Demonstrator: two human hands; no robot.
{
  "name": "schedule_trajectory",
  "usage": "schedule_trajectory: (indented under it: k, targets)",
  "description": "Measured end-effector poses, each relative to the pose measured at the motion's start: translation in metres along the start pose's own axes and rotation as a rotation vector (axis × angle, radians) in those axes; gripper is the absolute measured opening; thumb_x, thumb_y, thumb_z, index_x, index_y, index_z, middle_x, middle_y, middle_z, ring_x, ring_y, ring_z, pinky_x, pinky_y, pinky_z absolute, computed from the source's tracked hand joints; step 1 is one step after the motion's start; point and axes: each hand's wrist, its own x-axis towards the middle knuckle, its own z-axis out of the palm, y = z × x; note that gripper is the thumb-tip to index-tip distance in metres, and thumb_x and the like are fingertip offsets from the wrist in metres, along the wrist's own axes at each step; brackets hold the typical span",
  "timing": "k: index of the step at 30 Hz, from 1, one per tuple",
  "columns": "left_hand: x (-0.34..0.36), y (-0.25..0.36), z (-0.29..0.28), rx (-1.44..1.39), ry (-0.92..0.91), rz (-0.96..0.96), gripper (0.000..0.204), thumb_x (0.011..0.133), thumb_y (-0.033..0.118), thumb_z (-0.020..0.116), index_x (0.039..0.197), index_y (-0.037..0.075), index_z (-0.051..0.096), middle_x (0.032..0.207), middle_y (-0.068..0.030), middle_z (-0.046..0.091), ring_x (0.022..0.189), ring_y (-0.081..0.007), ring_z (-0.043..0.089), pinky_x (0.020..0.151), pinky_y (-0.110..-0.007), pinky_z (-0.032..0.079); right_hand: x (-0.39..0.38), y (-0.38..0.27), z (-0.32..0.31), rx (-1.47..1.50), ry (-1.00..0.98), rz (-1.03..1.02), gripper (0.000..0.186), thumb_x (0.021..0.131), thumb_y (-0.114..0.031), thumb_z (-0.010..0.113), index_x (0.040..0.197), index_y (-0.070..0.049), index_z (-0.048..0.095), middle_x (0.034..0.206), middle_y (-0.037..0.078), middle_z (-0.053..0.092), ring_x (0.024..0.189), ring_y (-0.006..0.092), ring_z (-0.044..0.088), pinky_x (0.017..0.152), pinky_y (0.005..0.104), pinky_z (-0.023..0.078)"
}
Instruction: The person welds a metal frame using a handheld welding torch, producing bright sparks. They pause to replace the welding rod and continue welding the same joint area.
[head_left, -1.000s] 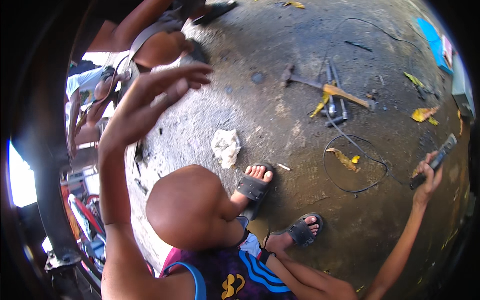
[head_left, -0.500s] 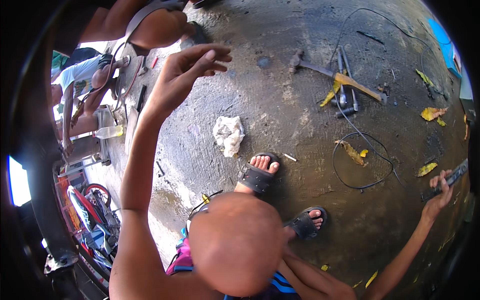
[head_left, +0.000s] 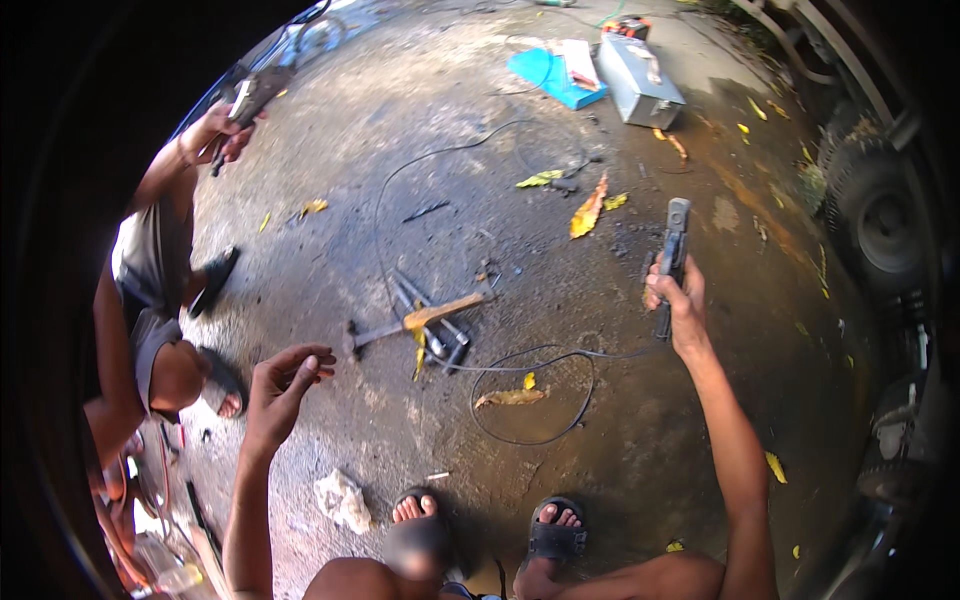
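Observation:
My left hand is held in the air at lower left, fingers loosely curved and apart, holding nothing. My right hand grips an upright dark metal tool with a lighter tip. Between them, a hammer with a wooden handle lies across metal bars on the wet concrete, with yellow leaves around. A thin black cable loops below and runs toward my right hand; whether it joins the tool is unclear.
At the left, a co-worker's hand holds a metal tool; another sandaled foot is nearby. A grey metal box and blue flat object lie at the back. A vehicle wheel borders the right; a white rag lies near my feet.
The view has swung forward and rightward, bringing the box and wheel into sight. My left hand now sits lower in the picture; my right still holds the tool, now more upright.

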Motion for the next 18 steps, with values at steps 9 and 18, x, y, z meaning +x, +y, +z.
schedule_trajectory:
  k: [9,18]
  targets:
    - [0.151,-0.027,0.087,0.026,-0.340,0.058,0.033,0.099,0.025,0.060,0.111,-0.005,0.068,0.095,-0.0088,0.072,0.083,-0.0129,0.066,0.075,-0.028,0.053,0.008,-0.003,0.001,-0.013,-0.023,0.160,0.031,0.079,-0.020,0.073,0.093,-0.010,0.048,0.072,-0.001,0.050,0.053,0.0059,0.047,0.047,0.0222,0.042]
    - [0.299,0.020,0.157,-0.140,-0.296,0.071,0.032,0.100,0.030,0.058,0.101,0.001,0.071,0.082,-0.0060,0.070,0.064,-0.0101,0.065,0.057,-0.023,0.049,0.042,-0.073,0.064,-0.410,-0.154,0.192,0.040,0.074,-0.029,0.078,0.094,-0.008,0.051,0.068,-0.001,0.049,0.054,0.0084,0.048,0.046,0.0260,0.039]
